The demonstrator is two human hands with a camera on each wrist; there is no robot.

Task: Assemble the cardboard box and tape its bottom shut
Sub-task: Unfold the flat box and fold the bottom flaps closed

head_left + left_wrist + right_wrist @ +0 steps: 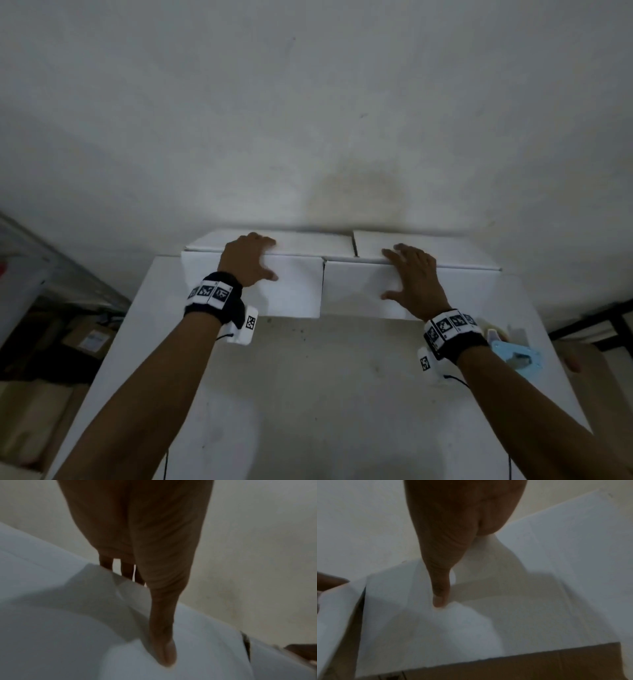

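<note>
A white cardboard box [455, 284] lies at the far end of the table against the wall, with two near flaps side by side and a slit between them. My left hand [248, 260] lies on the left flap [294, 291], its fingers draped over the fold and its thumb [164, 635] pressed flat on the board. My right hand [414, 277] rests spread on the right flap [359, 291]; its thumb [440, 588] presses the white face [436, 635]. The flap's brown underside shows at its near edge. A light blue tape dispenser [517, 356] lies by my right wrist.
The white table [308, 394] stretches toward me, bare in front of the box. A plain wall rises right behind the box. Shelving with brown cartons [85, 339] stands low at the left, and a dark frame [599, 325] at the right.
</note>
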